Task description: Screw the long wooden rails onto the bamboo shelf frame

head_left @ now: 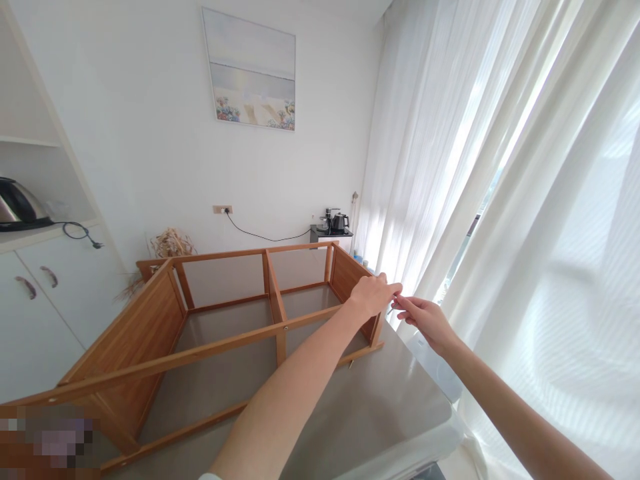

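Observation:
A wooden shelf frame (273,293) lies on a grey tabletop (395,393), with slatless openings and solid end panels. At its far right corner, my left hand (375,293) is closed over the top edge of the right end panel (350,277). Just right of that corner, my right hand (427,323) is closed in a pinch, its fingertips close to those of my left hand. A small thin dark piece shows at the right fingertips; its kind is too small to make out. The left hand's fingertips are partly hidden behind its back.
White curtains (540,220) hang close on the right. A black kettle (341,221) stands on a small cabinet at the back, its cord running to a wall socket (223,209). Dried plants (173,243) stand behind the frame. Another kettle (17,203) sits in the left cupboard.

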The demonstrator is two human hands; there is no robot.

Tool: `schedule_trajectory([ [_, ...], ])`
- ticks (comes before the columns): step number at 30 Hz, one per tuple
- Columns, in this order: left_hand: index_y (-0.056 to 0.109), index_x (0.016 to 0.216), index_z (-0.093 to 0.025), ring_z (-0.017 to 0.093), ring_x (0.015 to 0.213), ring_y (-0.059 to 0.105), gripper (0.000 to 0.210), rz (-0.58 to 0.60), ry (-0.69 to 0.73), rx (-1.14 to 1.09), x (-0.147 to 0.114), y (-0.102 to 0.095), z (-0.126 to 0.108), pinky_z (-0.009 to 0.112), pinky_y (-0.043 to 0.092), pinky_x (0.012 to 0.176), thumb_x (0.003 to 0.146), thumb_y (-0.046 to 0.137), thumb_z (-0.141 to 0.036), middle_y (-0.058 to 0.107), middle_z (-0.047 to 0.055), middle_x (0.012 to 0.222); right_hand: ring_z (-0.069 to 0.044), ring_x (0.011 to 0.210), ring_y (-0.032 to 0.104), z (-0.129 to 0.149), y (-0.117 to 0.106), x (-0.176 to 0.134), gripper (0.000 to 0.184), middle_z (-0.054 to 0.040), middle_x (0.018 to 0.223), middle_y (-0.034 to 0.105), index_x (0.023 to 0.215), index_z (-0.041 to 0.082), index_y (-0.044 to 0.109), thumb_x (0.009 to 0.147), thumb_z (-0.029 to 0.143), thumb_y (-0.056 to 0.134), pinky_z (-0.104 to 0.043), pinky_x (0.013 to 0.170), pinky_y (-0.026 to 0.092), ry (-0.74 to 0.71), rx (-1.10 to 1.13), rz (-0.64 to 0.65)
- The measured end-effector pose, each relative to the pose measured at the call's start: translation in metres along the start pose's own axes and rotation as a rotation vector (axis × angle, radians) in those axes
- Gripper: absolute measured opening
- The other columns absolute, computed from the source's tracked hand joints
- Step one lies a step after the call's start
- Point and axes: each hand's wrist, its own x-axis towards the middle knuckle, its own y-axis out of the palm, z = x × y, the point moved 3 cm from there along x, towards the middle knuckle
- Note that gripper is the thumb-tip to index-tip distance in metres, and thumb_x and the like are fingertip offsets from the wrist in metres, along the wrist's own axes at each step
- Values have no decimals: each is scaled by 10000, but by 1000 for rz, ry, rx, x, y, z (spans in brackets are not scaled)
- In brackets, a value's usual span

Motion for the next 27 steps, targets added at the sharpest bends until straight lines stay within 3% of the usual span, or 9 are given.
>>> schedule_trajectory([
  [9, 582, 1137, -295, 229, 880, 669, 255, 10, -12, -11, 1, 2, 0, 353, 516, 739, 1017, 366, -358, 577, 78, 1095, -213, 742, 699, 4, 0, -11, 424, -60, 845, 753, 887, 206, 723, 862, 607, 591, -291, 627, 475, -131, -301, -151],
  [12, 578, 1139, -297, 223, 832, 670, 265, 11, -3, -8, 1, -1, -1, 350, 514, 716, 1020, 350, -359, 582, 75, 1087, -210, 752, 686, 6, -2, -16, 382, -39, 830, 744, 914, 229, 700, 928, 563, 514, -307, 679, 474, -320, -554, -209],
  [17, 575, 1133, -292, 212, 834, 666, 257, 20, -6, -11, 0, -4, -2, 338, 507, 724, 1020, 354, -357, 581, 75, 1073, -227, 761, 633, 0, 0, -18, 393, -82, 873, 716, 981, 212, 676, 1028, 426, 351, -327, 667, 417, -706, -988, -254],
  [22, 573, 1130, -293, 206, 833, 661, 259, 23, -1, -29, 0, -3, 0, 334, 505, 724, 1021, 352, -370, 576, 68, 1074, -210, 702, 573, -3, -1, -16, 318, -82, 836, 689, 975, 188, 652, 1039, 293, 358, -336, 703, 405, -870, -1153, -278],
  [27, 575, 1118, -290, 217, 818, 658, 247, 2, 14, -21, 1, -1, 0, 342, 510, 698, 1018, 364, -372, 579, 66, 1058, -215, 771, 584, -1, -3, -16, 236, -84, 870, 674, 1022, 176, 629, 1009, 191, 394, -334, 735, 397, -940, -1234, -228],
])
